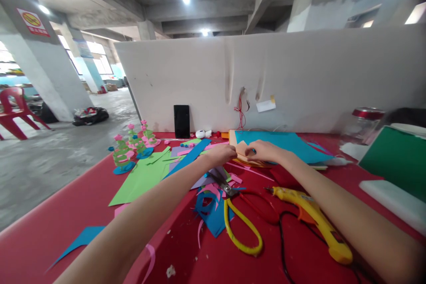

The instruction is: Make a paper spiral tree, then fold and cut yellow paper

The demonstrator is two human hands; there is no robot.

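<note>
**Item:** tan paper piece (242,147), centre of the frame, lying on top of a stack of coloured sheets, just in front of a large blue sheet (286,143) on the red bench (49,226).

**Handling note:** the paper looks thin. It is best held near its edges, with both pinches level and light so it neither creases nor drags the sheets beneath.

**Left hand (221,154):** forearm stretched forward from the lower left. Knuckles are up and the fingers are curled together, their tips closed on the piece's left edge.

**Right hand (265,151):** forearm coming in from the lower right. The wrist is turned inward, with thumb and fingers pinching the piece's right edge.

**Nearby:**
- Yellow-handled scissors (240,226), lower centre, lying on blue and pink offcuts.
- Yellow glue gun (313,215), just right of the scissors, with a black cord.
- Green sheet (140,178), centre left.
- Paper trees (133,146), standing behind the green sheet.
- Glass jar (362,125), towards the right edge.
</note>
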